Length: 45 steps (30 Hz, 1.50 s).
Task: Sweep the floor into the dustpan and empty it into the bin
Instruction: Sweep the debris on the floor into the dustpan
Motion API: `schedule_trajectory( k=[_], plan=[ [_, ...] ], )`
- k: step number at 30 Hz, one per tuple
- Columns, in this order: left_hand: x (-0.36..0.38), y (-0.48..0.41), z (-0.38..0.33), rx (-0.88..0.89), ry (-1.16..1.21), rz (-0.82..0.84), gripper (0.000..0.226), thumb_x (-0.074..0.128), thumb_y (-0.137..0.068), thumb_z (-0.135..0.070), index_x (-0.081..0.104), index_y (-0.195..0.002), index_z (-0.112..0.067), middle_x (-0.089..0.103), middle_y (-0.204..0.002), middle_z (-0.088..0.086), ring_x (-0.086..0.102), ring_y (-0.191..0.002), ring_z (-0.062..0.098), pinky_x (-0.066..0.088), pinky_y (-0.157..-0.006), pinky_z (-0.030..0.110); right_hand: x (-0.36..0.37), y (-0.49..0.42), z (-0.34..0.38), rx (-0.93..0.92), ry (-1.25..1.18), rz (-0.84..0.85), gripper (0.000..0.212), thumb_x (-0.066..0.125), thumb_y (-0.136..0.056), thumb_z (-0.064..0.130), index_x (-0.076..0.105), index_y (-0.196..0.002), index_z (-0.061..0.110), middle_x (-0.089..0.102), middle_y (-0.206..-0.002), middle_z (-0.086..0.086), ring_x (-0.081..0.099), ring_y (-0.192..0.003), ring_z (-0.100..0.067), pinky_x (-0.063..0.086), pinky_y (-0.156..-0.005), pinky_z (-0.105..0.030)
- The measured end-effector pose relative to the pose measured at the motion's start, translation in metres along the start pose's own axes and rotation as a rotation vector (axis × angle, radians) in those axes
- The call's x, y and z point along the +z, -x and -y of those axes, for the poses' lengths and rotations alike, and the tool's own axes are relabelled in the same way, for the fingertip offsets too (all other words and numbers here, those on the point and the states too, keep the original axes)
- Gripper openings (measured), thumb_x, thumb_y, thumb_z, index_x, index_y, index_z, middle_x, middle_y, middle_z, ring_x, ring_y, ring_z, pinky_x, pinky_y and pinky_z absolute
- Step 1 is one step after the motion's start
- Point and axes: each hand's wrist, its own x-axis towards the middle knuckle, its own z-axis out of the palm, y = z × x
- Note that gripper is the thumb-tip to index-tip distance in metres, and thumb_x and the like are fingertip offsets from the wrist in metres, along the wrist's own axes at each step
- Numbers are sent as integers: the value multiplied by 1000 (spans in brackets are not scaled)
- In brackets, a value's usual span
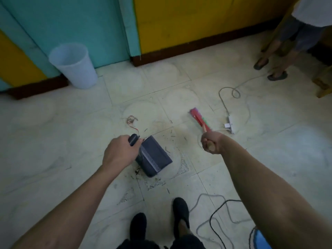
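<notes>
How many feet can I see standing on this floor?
4. A left shoe and right shoe at bottom centre, the camera wearer's; a far sandal and near sandal at top right, another person's. None seem hidden.

The dustpan (154,157) was set on the floor (53,132) at centre and held from its left side by the left hand (120,151). The broom (198,119) was held by the right hand (212,142), right of the dustpan, with its head beyond the hand. Scraps (172,136) were noted between dustpan and broom. A power strip (230,124) was noted just right of the broom. The bin (73,65) was stood far left, against the wall (197,24). A second person's feet (277,75) were recorded far right.
</notes>
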Motion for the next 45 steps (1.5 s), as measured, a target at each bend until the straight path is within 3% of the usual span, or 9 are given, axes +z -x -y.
schedule_trajectory(
  k=[6,11,15,18,20,23,30,34,45],
  plan=[
    [24,10,-23,-91,-63,-44,39,55,-93,-46,49,-64,-21,56,-60,1,53,-55,15,33,-47,25,7,-43,11,89,362,132,18,33,-87,-5,41,-75,4,39,-34,1,33,-25,-6,32,-34,-11],
    [21,9,-42,-156,-102,-73,37,56,-93,-44,56,-71,-15,57,-61,4,53,-55,15,33,-48,26,19,-33,3,141,543,271,15,38,-86,-4,44,-76,6,44,-59,-2,41,-45,-9,38,-37,-17],
    [17,8,-42,-195,-99,-116,41,56,-92,-46,58,-71,-12,59,-61,6,55,-57,19,34,-49,26,21,-21,18,176,483,321,16,39,-84,-2,44,-75,10,45,-49,1,44,-38,-8,36,-37,-15],
    [16,9,-41,-218,-76,-130,41,55,-93,-46,59,-73,-11,59,-63,6,55,-59,21,35,-50,27,12,-10,45,213,381,388,22,37,-87,4,44,-68,14,46,-38,5,45,-30,-6,23,-41,-5],
    [15,9,-42,-222,-59,-127,41,54,-93,-46,58,-72,-11,59,-64,5,54,-59,20,35,-51,27,3,-1,61,233,226,411,26,35,-89,3,45,-67,10,44,-37,4,43,-27,-6,27,-34,-5],
    [14,9,-41,-237,-39,-125,40,53,-93,-47,59,-73,-12,58,-63,4,53,-58,18,34,-50,26,-10,8,83,240,166,407,31,34,-93,3,48,-66,4,43,-36,2,42,-24,-6,35,-25,-13],
    [7,3,-24,-312,38,-180,41,55,-93,-47,54,-68,-15,57,-63,4,54,-60,22,33,-51,27,10,-1,122,91,501,254,28,35,-91,4,43,-65,10,42,-36,4,37,-26,-4,28,-27,-11],
    [8,1,-16,-334,74,-190,41,55,-93,-46,50,-64,-17,56,-61,3,54,-59,21,34,-51,27,28,-30,129,-2,517,205,20,36,-91,2,42,-73,9,44,-34,2,40,-24,-5,31,-27,-10],
    [25,23,26,-465,167,-247,40,56,-92,-46,51,-65,-16,56,-59,3,54,-55,17,37,-50,26,32,-108,29,53,848,130,21,50,-98,15,46,-91,-4,47,-42,-4,43,-38,-16,39,-40,-23]
  ],
)
